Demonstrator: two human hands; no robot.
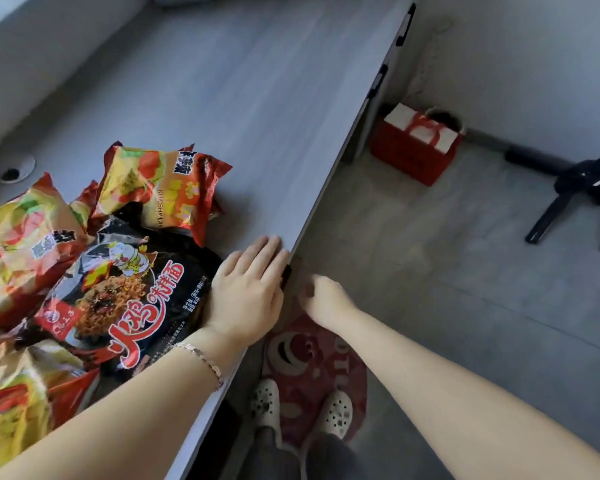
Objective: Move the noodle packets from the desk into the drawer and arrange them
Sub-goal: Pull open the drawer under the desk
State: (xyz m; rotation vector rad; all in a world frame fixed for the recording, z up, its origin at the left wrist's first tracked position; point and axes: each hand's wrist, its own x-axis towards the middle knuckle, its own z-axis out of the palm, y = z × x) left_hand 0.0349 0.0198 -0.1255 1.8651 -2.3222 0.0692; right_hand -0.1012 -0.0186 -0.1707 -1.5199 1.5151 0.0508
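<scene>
Lying flat, palm down, on the desk [257, 98] by its front edge: left hand [248, 289], fingers spread and empty, heel touching the black packet [125, 299]. Reaching below the edge, just beside a dark handle [286, 276]: right hand [321, 299], blurred, fingers loosely curled, grip impossible to tell. Heaped at the desk's left: red-and-yellow packets [160, 185], one propped over the black one, others [25, 237] beside and below. No open drawer in view. Down on the floor: red mat [312, 362], white clogs [336, 414], red bag [416, 147].
</scene>
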